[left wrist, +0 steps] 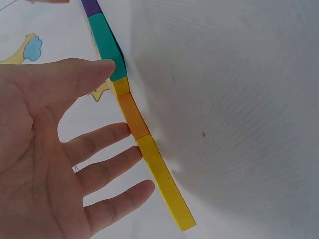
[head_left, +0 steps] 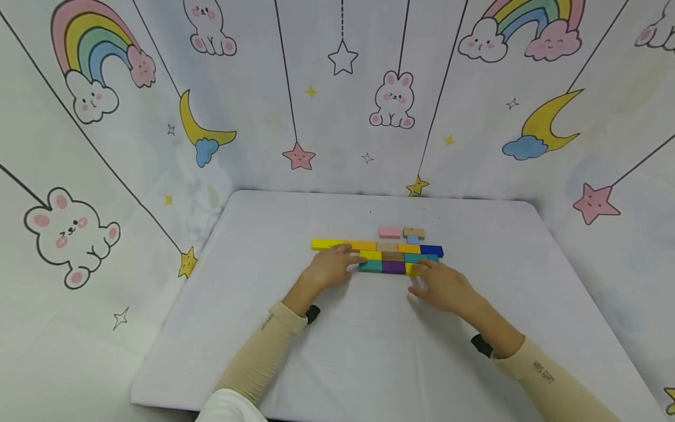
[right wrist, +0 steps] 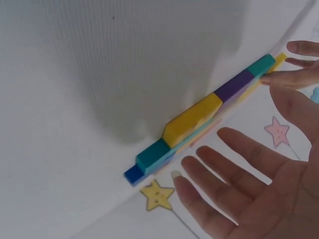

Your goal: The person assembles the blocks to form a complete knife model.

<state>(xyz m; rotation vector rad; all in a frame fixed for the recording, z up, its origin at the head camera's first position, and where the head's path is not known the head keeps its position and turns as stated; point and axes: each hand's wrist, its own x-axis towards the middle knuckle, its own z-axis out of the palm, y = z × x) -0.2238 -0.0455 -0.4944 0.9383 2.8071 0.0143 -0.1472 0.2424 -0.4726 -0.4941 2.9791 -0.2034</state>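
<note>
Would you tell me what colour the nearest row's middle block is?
The middle block is purple, clearest in the head view.

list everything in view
front row: 3 blocks, teal, purple, yellow, nearest person
middle row: 3 or more, yellow, brown, teal, behind it
back row: 5 or more, yellow, orange, beige, blue, behind that
small block: 1, light blue, behind back row
tan block: 1, tan, behind that
pink block: 1, pink, left of tan
table: 1, white, under blocks
backdrop: 1, patterned white, behind table
wrist pieces: 2, black, at wrists
sleeves: 2, beige, on forearms
cloth: 1, white, by left sleeve
left hand: 1, rows' left side
right hand: 1, rows' right side
</note>
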